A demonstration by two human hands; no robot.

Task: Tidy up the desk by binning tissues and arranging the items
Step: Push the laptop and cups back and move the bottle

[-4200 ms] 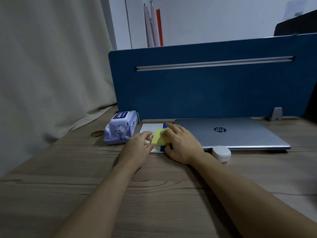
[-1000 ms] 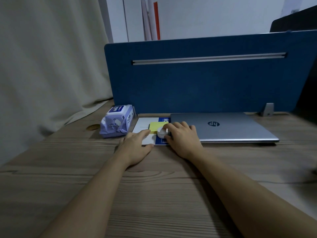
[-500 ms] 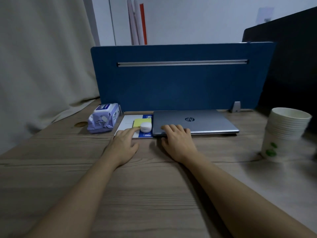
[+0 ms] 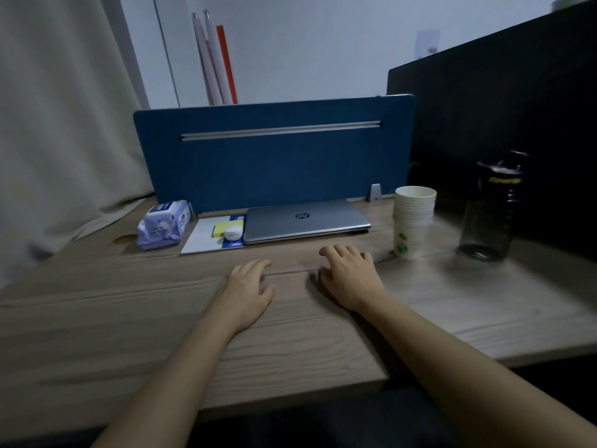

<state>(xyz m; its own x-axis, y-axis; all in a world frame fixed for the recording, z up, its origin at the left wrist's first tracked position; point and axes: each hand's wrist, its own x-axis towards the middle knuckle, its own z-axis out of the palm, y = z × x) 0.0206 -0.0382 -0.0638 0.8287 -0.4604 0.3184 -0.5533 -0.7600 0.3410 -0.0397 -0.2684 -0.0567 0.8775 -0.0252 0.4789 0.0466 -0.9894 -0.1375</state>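
Both hands have drawn back toward the lower middle of the frame since the earlier pictures, away from the notepad, and the view has swung so that cups and a bottle now show at the right. Nearest, the left hand [image 4: 250, 287] lies flat on the desk [image 4: 97, 318], fingers relaxed and apart, its grip on nothing. Just right of it, the right hand [image 4: 350, 274] rests with fingers loosely bent, also holding nothing, near the stack of paper cups [image 4: 413, 221] but apart from it.

Further up, in the left middle, the notepad [image 4: 203, 239] lies flat with a yellow sticky pad [image 4: 221, 228] on it and a small white round case [image 4: 233, 232] on that pad. Left of the notepad sits the pack of wipes [image 4: 163, 224]; right of it, touching or nearly so, the closed laptop [image 4: 303, 221]. All line up against the blue divider [image 4: 274, 163].

The cups look light and easily crushed or toppled, so a gentle hold round the lower stack would suit. The dark bottle [image 4: 491, 208], at the far right, seems stiff and likely slippery; its body is the place to take it.

No loose tissues and no bin are in view. The bottle is blurred, its label unreadable and its fill hard to judge. What stands behind the divider is cut off, and the right background is too dark to read.
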